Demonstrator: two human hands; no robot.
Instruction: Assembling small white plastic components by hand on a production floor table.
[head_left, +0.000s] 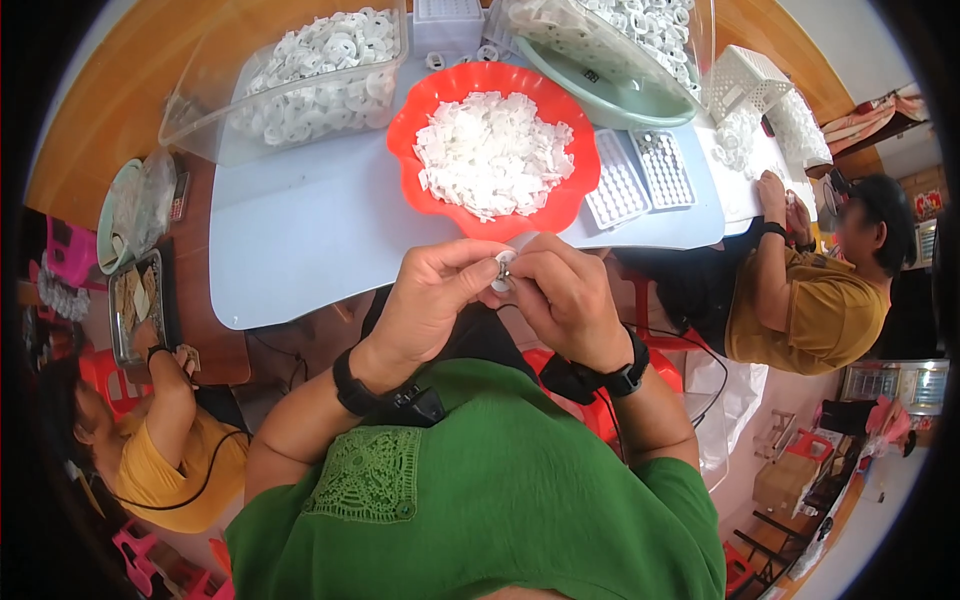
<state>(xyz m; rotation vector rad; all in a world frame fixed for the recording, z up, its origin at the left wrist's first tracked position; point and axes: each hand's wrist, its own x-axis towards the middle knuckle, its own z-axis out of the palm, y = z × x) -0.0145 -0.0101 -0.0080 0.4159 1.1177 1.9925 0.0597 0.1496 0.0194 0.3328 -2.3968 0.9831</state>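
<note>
My left hand [432, 295] and my right hand [568, 298] meet in front of my chest, just off the near edge of the table. Between their fingertips is a small round white plastic part [501, 286] with a bit of dark metal at its centre. The left thumb and fingers pinch its left side, while the right fingertips press in from the other side. How the metal bit sits in the part is too small to make out. Just beyond my hands, a red scalloped bowl [408, 185] holds a heap of small flat white plastic pieces [495, 152].
The light blue table [290, 230] carries a clear bin [190, 125] of white rings, a pale green basin [600, 110] under another clear container, and two white pitted trays [612, 180]. Co-workers in yellow sit at right [810, 300] and left [175, 450].
</note>
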